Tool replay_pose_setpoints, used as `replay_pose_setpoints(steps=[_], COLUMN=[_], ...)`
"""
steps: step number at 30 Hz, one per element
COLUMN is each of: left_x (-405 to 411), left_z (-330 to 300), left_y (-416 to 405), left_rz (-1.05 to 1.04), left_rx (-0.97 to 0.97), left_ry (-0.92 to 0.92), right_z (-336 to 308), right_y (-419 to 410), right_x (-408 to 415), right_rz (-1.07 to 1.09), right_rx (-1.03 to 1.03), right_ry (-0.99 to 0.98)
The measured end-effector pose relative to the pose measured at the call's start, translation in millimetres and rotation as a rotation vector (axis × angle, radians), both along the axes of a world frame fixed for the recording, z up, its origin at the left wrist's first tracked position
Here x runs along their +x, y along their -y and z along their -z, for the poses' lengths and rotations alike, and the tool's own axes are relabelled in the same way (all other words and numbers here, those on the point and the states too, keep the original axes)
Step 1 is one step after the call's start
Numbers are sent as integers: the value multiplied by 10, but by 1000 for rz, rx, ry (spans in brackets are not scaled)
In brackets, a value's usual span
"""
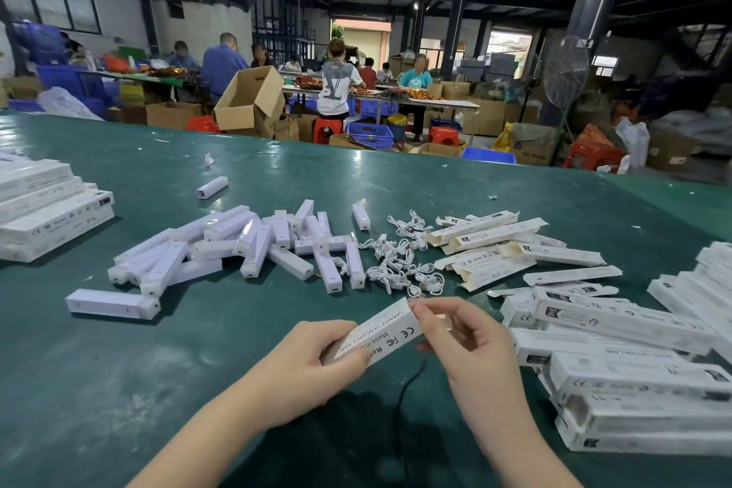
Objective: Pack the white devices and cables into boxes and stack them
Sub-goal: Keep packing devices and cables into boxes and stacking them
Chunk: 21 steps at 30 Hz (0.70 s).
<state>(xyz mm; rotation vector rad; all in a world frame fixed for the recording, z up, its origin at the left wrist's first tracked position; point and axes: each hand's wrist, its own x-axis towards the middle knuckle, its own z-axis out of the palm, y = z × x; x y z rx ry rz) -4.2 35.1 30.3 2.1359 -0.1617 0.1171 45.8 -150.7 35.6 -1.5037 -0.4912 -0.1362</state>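
My left hand (313, 361) grips the near end of a long white printed box (380, 333) just above the green table. My right hand (467, 341) pinches the box's far end, fingers at its flap. Behind the box lies a heap of white bar-shaped devices (253, 246). A tangle of short white cables (400, 261) sits to the right of that heap. Flat, open white boxes (511, 246) are scattered further right.
A stack of white boxes (43, 210) stands at the left edge, and another pile of boxes (633, 361) fills the right side. One device (113, 303) lies apart at front left. A black cord (408, 404) runs between my forearms. Several people work at tables beyond the green table (119, 388).
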Motion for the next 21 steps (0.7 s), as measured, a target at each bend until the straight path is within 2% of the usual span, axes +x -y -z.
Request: replay_pose_setpoints(steps=[4, 11, 14, 18, 21], left_x=[12, 23, 31, 26, 17], left_z=[4, 11, 10, 20, 37], left_y=[-27, -7, -14, -9, -9], left_rz=[-35, -37, -31, -29, -61], left_rx=[-5, 4, -3, 22, 146], left_ry=[17, 15, 23, 54, 153], right_z=[34, 71, 68, 23, -14], right_y=[-61, -86, -96, -94, -86], right_x=[-51, -130, -150, -181, -205], right_rz=[-78, 61, 76, 74, 74], right_rx=[43, -311, -399, -341, -165], right_ry=[-84, 199, 296, 318, 236])
